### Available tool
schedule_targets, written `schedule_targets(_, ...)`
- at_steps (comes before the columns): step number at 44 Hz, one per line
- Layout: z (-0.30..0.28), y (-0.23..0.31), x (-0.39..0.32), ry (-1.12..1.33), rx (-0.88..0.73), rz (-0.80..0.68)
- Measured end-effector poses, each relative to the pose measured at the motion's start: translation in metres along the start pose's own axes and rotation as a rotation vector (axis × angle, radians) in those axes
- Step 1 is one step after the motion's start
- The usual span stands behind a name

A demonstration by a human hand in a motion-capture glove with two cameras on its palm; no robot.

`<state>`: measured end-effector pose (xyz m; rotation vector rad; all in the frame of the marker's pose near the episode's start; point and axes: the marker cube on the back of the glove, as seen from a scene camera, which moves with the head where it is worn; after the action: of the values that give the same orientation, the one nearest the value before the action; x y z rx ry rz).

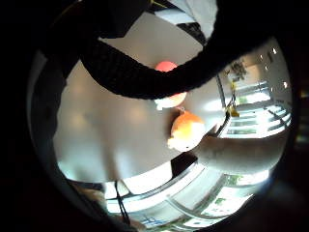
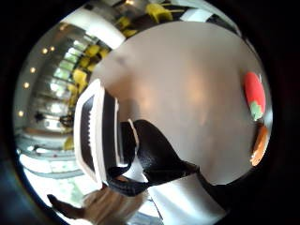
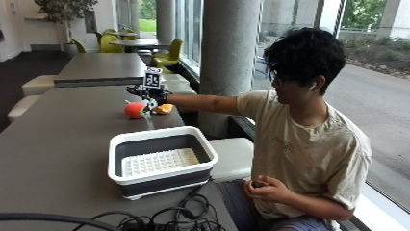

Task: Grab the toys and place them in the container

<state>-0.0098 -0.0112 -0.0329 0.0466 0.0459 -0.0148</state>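
Now the reach is being made, with no toy collected yet as far as can be seen: the gloved right hand (image 3: 150,94) is stretched out at arm's length over the far part of the table (image 3: 57,139), hovering just above two toys that lie side by side there. The red toy (image 3: 134,110), round and tomato-like with a green tuft, is seen just beside the orange toy (image 3: 162,109), and both are resting on the tabletop, not lifted. From the thumb-side palm camera the same pair is caught at the table's edge, the red toy (image 2: 254,95) next to the orange one (image 2: 259,145), apart from the palm. From the little-finger side a black-gloved finger (image 1: 145,77) is seen curving across in front of the red toy (image 1: 166,66), while the orange toy (image 1: 186,130) lies clear beyond it; nothing is enclosed, so the hand is judged to be loosely open and holding nothing. The container (image 3: 161,161), a white-rimmed dark tub with a pale grid in its bottom, is parked nearer the person, well apart from the toys, and no toys are visible in it. What is called for next, it is judged, is a lowering of the hand onto one toy, fingers closed around it, then a carry back to the tub. The bare left hand (image 3: 264,189) is kept in the lap, out of play.
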Motion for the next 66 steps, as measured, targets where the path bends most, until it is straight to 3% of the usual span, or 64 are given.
schedule_targets(4, 0.006, -0.019, 0.03, 0.109, -0.003, 0.003)
schedule_targets(16, 0.057, -0.05, 0.118, 0.133, -0.1, 0.272)
schedule_targets(23, 0.09, -0.051, 0.146, 0.07, -0.242, 0.568)
schedule_targets(27, 0.118, -0.046, 0.143, -0.19, -0.412, 0.755)
schedule_targets(33, 0.128, -0.053, 0.159, -0.331, -0.431, 1.005)
schedule_targets(37, 0.121, -0.059, 0.169, -0.13, -0.252, 0.792)
schedule_targets(43, 0.094, -0.055, 0.168, 0.125, -0.135, 0.808)
schedule_targets(55, -0.012, -0.063, 0.02, -0.204, 0.089, 0.053)
schedule_targets(60, -0.058, -0.036, -0.048, -0.328, 0.141, -0.078)
schedule_targets(66, -0.078, -0.014, -0.029, -0.308, 0.176, -0.25)
